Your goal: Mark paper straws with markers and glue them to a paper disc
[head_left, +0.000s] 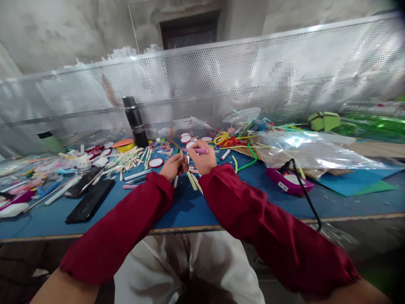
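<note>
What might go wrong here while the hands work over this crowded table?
The black cord from the purple tool hangs over the table edge beside the right sleeve; a snag might pull the tool down. The black bottle stands upright among loose sticks and may tip if bumped.

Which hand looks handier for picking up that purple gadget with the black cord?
Probably the right hand: the purple gadget lies on its side of the blue table. But it already holds a pink stick. The left hand sits farther away.
</note>
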The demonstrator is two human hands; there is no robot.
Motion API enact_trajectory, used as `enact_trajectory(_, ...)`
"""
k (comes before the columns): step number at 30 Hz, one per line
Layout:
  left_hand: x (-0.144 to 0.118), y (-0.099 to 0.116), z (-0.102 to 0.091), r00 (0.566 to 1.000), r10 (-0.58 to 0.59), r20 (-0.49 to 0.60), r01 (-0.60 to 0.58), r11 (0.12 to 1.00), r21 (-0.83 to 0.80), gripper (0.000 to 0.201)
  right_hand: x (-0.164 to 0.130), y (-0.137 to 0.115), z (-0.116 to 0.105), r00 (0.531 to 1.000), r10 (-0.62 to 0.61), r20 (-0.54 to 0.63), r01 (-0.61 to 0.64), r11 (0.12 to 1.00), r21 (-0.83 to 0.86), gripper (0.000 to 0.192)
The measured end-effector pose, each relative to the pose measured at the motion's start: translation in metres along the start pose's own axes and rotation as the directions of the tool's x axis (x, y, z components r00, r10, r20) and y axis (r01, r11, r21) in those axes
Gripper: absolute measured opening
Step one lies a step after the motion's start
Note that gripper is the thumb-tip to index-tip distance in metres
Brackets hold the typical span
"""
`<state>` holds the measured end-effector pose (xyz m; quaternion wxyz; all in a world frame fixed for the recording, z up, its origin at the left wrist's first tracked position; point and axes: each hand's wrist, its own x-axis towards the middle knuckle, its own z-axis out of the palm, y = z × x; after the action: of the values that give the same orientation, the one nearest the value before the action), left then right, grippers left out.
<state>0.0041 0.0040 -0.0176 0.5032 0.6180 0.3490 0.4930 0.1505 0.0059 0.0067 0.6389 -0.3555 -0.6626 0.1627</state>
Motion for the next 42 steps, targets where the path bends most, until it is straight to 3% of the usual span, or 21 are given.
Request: enact_trajectory(42, 0.0007, -0.0031, -0.0008, 1.0, -0.002, 0.017, 0.002, 1.0, 0.0, 0.035, 0.0, -0.0004, 0.0, 1.0, 0.017, -0.017, -0.017, 1.0, -0.019, 0.014)
